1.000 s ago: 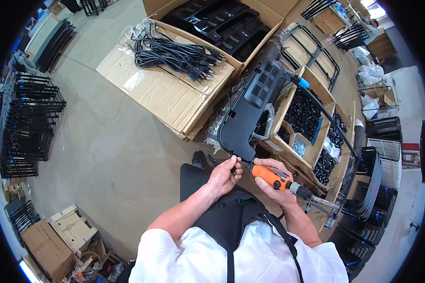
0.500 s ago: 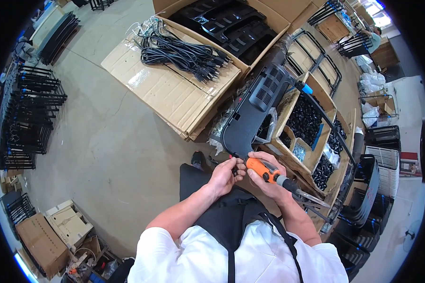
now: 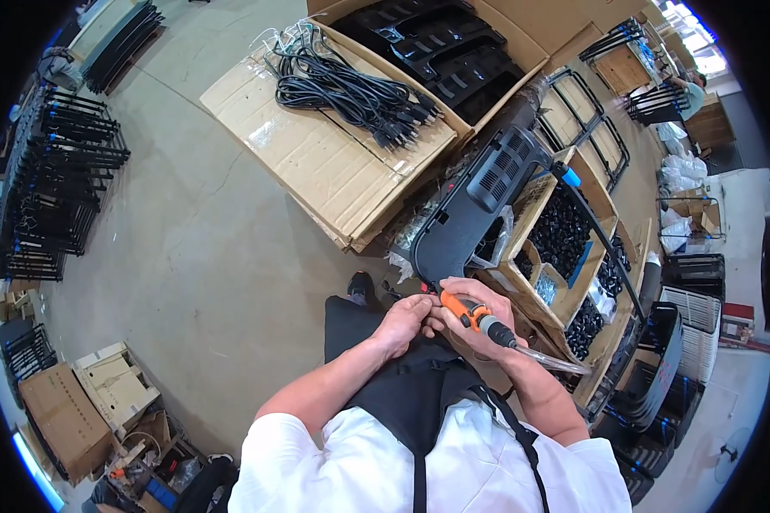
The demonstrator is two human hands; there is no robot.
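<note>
My right hand is wrapped round an orange power screwdriver that has a clear hose at its rear end. The driver's tip is hidden by my fingers, at the near end of a black plastic panel with vent slots. My left hand is closed in a pinch right beside the driver's front. Whatever its fingers hold is hidden. The panel slopes up and away from my hands, against a black tube frame with a blue end piece.
To the right stands a wooden bin of small black parts. Beyond the panel, a bundle of black power cords lies on a flat carton, beside an open box of black panels. Stacked black frames stand far left.
The whole view has shifted a little. My right hand and the driver have tilted, so the driver looks shorter and its rear lies closer to my left hand. The left hand stays pinched.
</note>
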